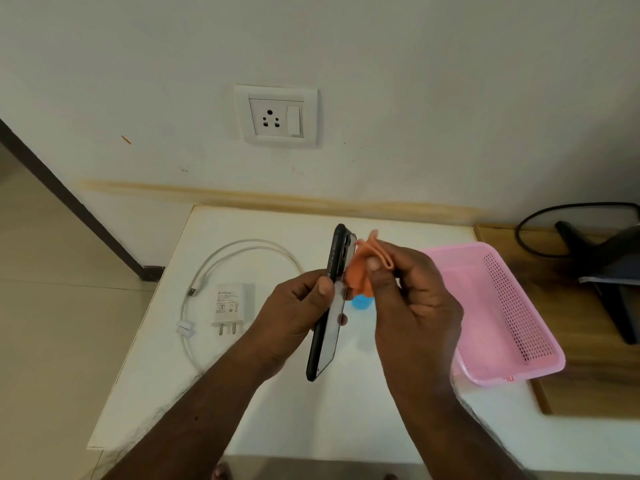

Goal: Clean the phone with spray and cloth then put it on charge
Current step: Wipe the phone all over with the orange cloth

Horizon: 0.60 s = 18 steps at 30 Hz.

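While the phone stood nearly on edge above the white table, the left hand gripped it, thumb on the near edge and fingertips curled round the far side. Just right of those fingers, the right hand pinched an orange cloth against the phone's upper face. Below the right thumb peeked a blue spray bottle. Left of the left hand lay a white charger and coiled cable; right of the right hand sat a pink basket.
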Each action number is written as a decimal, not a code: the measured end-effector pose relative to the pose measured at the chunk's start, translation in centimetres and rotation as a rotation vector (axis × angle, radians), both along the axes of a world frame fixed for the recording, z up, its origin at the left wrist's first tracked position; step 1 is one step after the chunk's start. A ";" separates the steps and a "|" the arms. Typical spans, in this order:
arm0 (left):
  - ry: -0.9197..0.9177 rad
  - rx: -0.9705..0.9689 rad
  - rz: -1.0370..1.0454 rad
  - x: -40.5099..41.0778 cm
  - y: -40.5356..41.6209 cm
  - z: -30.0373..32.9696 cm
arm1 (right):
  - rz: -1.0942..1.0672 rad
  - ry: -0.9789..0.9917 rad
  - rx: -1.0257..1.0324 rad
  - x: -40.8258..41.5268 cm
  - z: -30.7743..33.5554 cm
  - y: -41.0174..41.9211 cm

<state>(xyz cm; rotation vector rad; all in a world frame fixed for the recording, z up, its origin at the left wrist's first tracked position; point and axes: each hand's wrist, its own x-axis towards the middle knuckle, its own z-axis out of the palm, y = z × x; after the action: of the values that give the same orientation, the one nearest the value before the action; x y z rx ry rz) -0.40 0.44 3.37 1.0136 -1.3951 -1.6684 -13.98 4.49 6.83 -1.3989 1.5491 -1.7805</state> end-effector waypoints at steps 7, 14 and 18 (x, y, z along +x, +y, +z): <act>0.106 0.140 0.071 0.2 -0.2 -0.3 | 0.228 0.274 0.043 0.8 -1.5 0.0; 0.286 0.287 0.103 0.9 -1.0 -0.5 | 0.385 0.402 0.086 0.2 -1.8 -0.3; 0.327 0.325 0.103 1.8 -1.7 -0.2 | 0.510 0.519 0.154 -0.4 -2.0 -0.2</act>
<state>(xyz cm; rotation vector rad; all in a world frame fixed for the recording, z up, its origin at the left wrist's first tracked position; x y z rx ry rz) 1.44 -1.23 3.16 0.9156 -0.8649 -1.9206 -14.33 4.28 4.87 -2.0525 1.3390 -1.0265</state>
